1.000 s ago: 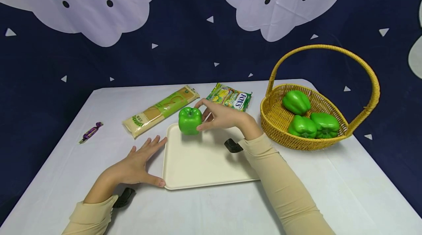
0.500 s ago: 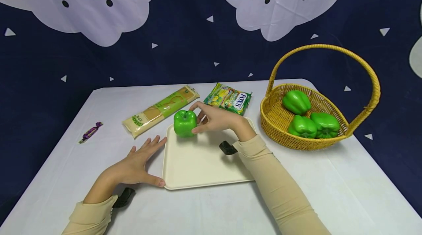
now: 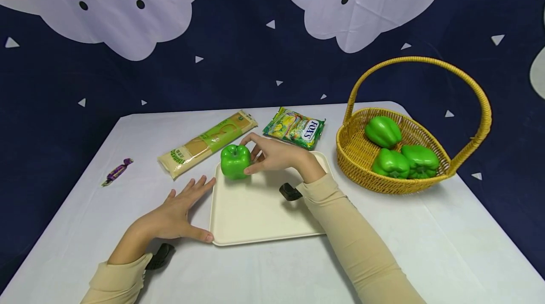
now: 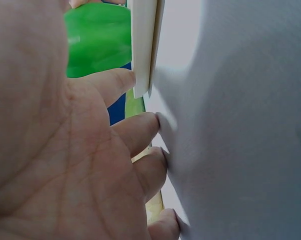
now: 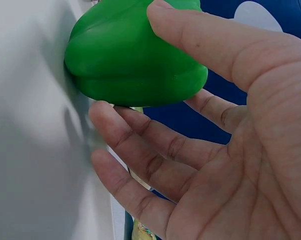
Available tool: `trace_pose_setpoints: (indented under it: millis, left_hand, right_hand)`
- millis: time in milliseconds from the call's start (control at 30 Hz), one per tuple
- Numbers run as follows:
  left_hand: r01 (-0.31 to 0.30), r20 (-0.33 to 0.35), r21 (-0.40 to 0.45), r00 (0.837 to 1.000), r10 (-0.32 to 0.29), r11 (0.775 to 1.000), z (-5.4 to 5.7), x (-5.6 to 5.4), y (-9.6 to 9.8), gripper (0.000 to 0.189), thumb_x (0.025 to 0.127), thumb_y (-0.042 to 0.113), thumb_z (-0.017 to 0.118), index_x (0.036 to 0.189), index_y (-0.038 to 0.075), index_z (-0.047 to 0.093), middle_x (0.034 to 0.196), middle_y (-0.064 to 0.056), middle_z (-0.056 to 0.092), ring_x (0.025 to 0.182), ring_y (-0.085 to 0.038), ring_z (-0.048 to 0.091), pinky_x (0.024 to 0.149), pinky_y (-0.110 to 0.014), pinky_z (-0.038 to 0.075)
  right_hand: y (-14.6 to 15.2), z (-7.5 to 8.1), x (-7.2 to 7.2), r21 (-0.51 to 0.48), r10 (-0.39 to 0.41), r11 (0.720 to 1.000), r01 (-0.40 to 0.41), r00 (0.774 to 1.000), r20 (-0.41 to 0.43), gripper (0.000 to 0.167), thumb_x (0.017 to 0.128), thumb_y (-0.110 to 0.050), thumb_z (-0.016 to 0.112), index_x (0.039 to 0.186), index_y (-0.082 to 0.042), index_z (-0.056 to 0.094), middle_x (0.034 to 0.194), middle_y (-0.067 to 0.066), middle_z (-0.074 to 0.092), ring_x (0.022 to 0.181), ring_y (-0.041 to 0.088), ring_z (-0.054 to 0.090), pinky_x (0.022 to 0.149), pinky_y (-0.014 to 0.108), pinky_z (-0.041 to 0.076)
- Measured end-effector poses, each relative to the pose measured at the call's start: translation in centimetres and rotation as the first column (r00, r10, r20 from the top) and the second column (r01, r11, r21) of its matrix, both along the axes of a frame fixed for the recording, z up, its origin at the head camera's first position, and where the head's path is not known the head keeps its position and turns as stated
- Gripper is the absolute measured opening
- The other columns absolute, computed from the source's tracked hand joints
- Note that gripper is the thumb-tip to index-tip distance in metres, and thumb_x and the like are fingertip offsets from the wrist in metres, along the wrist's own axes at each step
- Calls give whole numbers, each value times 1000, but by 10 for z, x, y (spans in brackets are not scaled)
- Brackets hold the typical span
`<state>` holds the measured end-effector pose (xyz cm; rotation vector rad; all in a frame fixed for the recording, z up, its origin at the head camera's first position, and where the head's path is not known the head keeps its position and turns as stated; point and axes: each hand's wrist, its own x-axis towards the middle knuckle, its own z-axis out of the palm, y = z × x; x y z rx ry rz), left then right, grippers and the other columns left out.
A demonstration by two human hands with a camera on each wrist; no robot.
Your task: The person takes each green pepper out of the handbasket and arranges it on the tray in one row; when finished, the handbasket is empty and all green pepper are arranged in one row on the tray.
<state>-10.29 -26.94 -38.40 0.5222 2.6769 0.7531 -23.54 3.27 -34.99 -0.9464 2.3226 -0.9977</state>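
A green bell pepper [image 3: 235, 162] is at the far left corner of the cream tray [image 3: 264, 214]. My right hand [image 3: 276, 153] holds it from the right, thumb on the near side and fingers behind. In the right wrist view the thumb lies across the pepper [image 5: 135, 60], whose lower end is close to the tray surface. My left hand [image 3: 174, 214] is spread flat beside the tray's left edge, fingertips on the tablecloth. The left wrist view shows a fingertip touching the tray rim [image 4: 143, 50].
A wicker basket [image 3: 353, 171] with a tall handle holds three green peppers on the right. Behind the tray lie a long noodle packet [image 3: 208, 143] and a green FOX'S candy bag [image 3: 295, 128]. A purple wrapped candy [image 3: 117, 171] lies on the left of the white table.
My right hand has carried the pepper left and slightly down toward the tray's far left corner. The left hand stays in place at the tray's edge.
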Motion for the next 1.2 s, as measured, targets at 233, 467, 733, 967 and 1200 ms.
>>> trace_pose_setpoints:
  millis: [233, 467, 733, 967, 1200]
  left_hand:
    - [-1, 5, 14, 1000, 1, 1000, 1, 1, 0, 137, 65, 66, 95, 173, 21, 24, 178, -26, 15, 164, -57, 6, 119, -89, -1]
    - [2, 1, 15, 1000, -2, 1000, 1, 1, 0, 137, 65, 66, 95, 173, 20, 24, 178, -27, 15, 164, -57, 7, 119, -89, -1]
    - [7, -3, 8, 1000, -7, 1000, 0, 0, -1, 137, 65, 66, 95, 173, 20, 24, 178, -27, 15, 163, -58, 7, 119, -89, 0]
    - [13, -12, 13, 1000, -13, 1000, -1, 1, 0, 137, 65, 63, 96, 173, 20, 24, 178, -27, 15, 163, -59, 8, 119, -89, 0]
    - [14, -16, 15, 1000, -14, 1000, -1, 0, -1, 138, 64, 65, 95, 173, 19, 23, 178, -28, 14, 163, -59, 8, 119, -89, 0]
  right_hand:
    - [-2, -1, -2, -1, -3, 1000, 3, 1000, 21, 69, 95, -31, 84, 150, -22, 43, 124, 11, 70, 112, 25, 76, 98, 36, 60]
    - [-1, 0, -1, 3, -3, 1000, 3, 1000, 22, 71, 95, -32, 84, 151, -22, 42, 126, 12, 71, 115, 27, 76, 100, 37, 60]
    - [3, 4, -1, 50, -5, 999, 5, 1000, 6, 82, 94, -38, 85, 159, -20, 38, 134, 15, 69, 121, 30, 74, 105, 41, 59]
    - [21, 19, 1, 75, -27, 997, 25, 999, 22, 83, 95, -35, 83, 161, -22, 35, 143, 19, 63, 123, 31, 71, 103, 43, 60]
    - [62, 51, 0, 117, -66, 991, 70, 997, -38, 81, 97, -34, 82, 162, -23, 35, 149, 20, 60, 129, 33, 69, 109, 48, 57]
